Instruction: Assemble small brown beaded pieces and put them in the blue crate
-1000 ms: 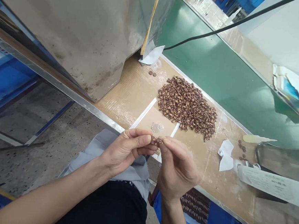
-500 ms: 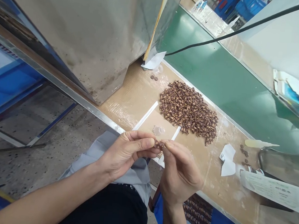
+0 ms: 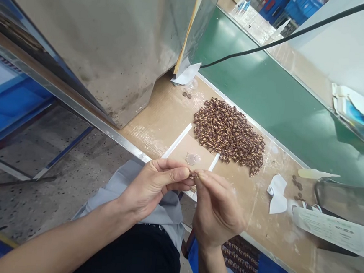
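My left hand (image 3: 156,184) and my right hand (image 3: 216,206) meet at the near edge of the bench, fingertips pinched together on one tiny brown part (image 3: 194,174). The part is mostly hidden by the fingers. Just beyond my hands lies a small clear round piece (image 3: 193,158) on a brown card framed by two white strips (image 3: 177,140). Farther back sits a large heap of small brown and gold parts (image 3: 229,134).
A big metal housing (image 3: 113,43) stands at the left. A green conveyor belt (image 3: 267,88) runs behind the bench, a black cable (image 3: 287,35) above it. White paper scraps (image 3: 276,194), loose brown discs (image 3: 298,185), a glue bottle (image 3: 316,174) and a labelled bag (image 3: 332,230) lie right. A blue tray (image 3: 241,259) with brown parts sits below.
My hands stay pinched together on the small part, with the fingertips shifting only slightly. The view has drifted a little.
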Available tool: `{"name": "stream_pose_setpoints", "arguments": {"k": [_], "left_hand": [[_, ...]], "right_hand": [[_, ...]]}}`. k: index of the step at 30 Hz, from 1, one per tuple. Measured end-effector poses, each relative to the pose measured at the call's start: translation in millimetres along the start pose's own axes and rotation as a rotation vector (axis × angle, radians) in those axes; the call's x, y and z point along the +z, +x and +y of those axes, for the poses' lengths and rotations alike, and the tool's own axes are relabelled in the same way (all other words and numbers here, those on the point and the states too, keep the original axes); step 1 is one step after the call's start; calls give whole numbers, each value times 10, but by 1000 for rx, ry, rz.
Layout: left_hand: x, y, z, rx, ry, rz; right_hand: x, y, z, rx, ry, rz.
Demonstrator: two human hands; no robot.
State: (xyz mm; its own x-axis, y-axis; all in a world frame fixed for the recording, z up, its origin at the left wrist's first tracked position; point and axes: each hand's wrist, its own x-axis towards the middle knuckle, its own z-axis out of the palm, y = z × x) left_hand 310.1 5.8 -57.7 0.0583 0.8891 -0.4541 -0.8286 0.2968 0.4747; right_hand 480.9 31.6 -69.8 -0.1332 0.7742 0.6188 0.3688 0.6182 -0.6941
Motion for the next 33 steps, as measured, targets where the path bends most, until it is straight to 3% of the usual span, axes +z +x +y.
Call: {"name": "stream_pose_setpoints", "arguments": {"k": [5, 10, 15, 20, 23, 27, 33], "left_hand": [[-18, 14, -74, -1, -14, 31], [-29, 41, -166, -23, 6, 31], [-42, 49, -226, -33, 51, 64], [-98, 37, -260, -8, 157, 106], [-118, 58, -286, -4, 175, 105], [-125, 98, -313, -1, 191, 96], [-144, 129, -342, -9, 205, 114]], "right_hand": [[-7, -39, 50, 30, 52, -17], [-41, -118, 52, 205, 87, 2], [-294, -141, 199, 290, -4, 35], [-901, -80, 736, 85, -396, 72], [-1135, -102, 1038, 9, -588, 31], [-1140, -189, 1221, 4, -644, -3], [-1072, -275, 1301, -10, -652, 1]]}}
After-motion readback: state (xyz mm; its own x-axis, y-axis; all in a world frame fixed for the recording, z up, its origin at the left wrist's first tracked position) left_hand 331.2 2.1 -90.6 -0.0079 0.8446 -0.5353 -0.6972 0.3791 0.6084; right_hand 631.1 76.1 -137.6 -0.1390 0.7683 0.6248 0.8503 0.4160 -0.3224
